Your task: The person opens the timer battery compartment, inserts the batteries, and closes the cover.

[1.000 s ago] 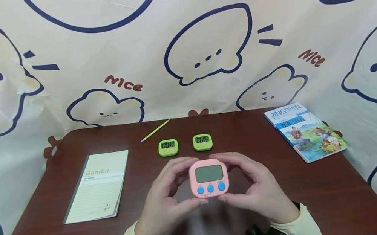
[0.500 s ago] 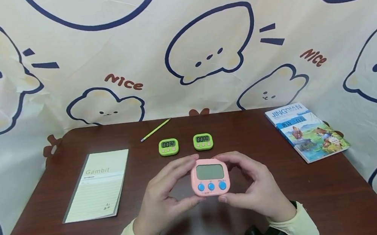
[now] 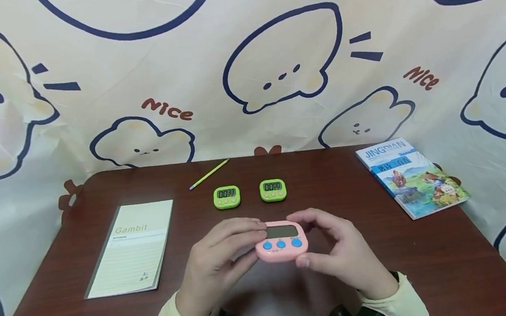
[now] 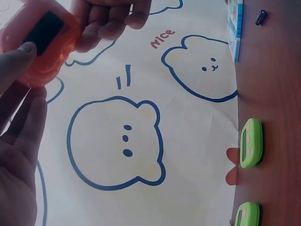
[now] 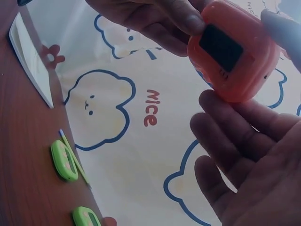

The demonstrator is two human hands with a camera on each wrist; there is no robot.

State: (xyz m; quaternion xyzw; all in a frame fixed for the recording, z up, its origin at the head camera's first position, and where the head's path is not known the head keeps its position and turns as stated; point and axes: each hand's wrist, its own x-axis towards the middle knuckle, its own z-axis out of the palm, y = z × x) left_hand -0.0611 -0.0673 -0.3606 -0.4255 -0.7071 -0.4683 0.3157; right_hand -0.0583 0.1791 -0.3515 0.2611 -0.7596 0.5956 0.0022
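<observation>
Above the near middle of the dark brown wooden surface (image 3: 427,258), the pink square plastic timer with three blue buttons (image 3: 281,241) is held clear of the wood, tilted face-up. Left hand (image 3: 219,263) and right hand (image 3: 342,251) each pinch one side between thumb and curled fingers. Bare wood lies open to either side of both hands. Beyond the timer stand two small green timers (image 3: 227,197), a yellow-green pencil (image 3: 209,175) behind them. A cream notebook (image 3: 131,248) lies left, a blue illustrated book (image 3: 412,175) right, both well apart. Wrist views alone show the pink timer's dark rear panel (image 5: 221,47).
</observation>
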